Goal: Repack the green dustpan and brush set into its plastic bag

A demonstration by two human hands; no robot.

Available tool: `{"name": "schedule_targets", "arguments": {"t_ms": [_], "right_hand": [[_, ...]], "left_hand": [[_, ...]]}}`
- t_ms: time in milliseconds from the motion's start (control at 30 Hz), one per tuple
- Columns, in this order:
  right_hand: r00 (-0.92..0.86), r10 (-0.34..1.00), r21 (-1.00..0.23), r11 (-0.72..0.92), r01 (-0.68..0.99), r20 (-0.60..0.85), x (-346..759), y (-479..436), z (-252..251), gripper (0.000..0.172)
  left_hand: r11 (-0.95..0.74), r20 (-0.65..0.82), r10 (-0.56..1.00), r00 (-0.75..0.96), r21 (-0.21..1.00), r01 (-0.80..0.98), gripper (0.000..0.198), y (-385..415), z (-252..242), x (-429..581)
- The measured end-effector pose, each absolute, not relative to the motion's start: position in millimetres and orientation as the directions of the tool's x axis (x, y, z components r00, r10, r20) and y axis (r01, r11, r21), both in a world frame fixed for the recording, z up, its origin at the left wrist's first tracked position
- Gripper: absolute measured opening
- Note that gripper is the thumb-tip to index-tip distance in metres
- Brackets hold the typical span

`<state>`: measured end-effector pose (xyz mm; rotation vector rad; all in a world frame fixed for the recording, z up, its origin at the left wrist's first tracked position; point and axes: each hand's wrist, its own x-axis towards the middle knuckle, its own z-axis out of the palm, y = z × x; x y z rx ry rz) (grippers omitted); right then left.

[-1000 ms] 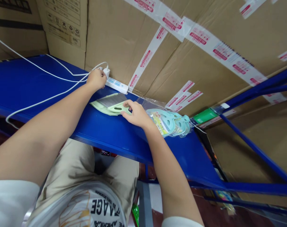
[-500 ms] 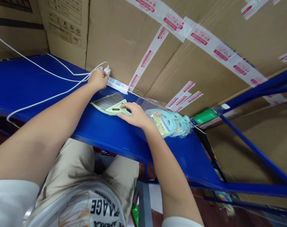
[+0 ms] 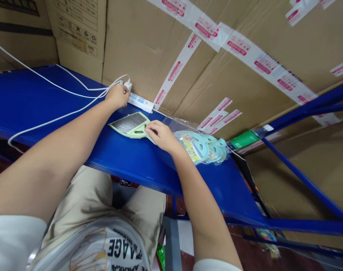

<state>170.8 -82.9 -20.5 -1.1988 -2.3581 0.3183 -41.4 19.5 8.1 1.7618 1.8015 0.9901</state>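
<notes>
My left hand (image 3: pixel 118 96) is at the left end of a white power strip (image 3: pixel 141 102). Its fingers curl closed around that end, beside a white plug (image 3: pixel 128 85); part of the grip is hidden. White cables pass over and behind this hand. My right hand (image 3: pixel 161 136) is closed at the handle of a light green hand brush (image 3: pixel 136 131), thumb and fingers drawn together over it. Its grey bristles (image 3: pixel 127 122) point left, and the brush lies low over the blue shelf (image 3: pixel 123 158). My palm hides the handle's end.
Light blue brushes in clear plastic (image 3: pixel 201 146) lie right of my right hand. Beyond them is a bottle with a green label (image 3: pixel 246 138). A large taped cardboard box (image 3: pixel 148 45) walls off the back. A loose white cable (image 3: pixel 47 122) runs along the left.
My right hand's thumb and fingers have shifted slightly and drawn closer together on the brush handle. The brush has turned a little. My left hand stays in place.
</notes>
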Motion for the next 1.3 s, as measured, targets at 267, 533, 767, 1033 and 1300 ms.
{"name": "schedule_targets", "arguments": {"t_ms": [267,533,767,1033,1300], "right_hand": [[-0.024,0.998,-0.712,0.052,0.7,0.049,171,-83,-23,0.036],[-0.047,0.923,-0.777,-0.294,0.557,-0.382,154,-95,-3,0.042],[-0.084,0.907,-0.862,-0.359,0.358,-0.413,158,-92,-4,0.039],[-0.089,0.985,-0.961,-0.119,0.251,-0.146,182,-87,3,0.036],[-0.001,0.999,-0.981,-0.047,0.187,-0.048,194,-82,7,0.038]], "left_hand": [[-0.042,0.158,0.982,-0.104,0.72,0.692,0.025,17,11,-40],[-0.089,0.173,0.984,-0.049,0.704,0.705,0.028,14,10,-43],[-0.049,0.149,0.985,-0.092,0.74,0.671,0.025,19,9,-41],[-0.047,0.083,0.995,-0.047,0.852,0.521,0.032,22,11,-37],[0.103,-0.169,0.902,0.396,0.978,0.182,0.068,4,24,-21]]}}
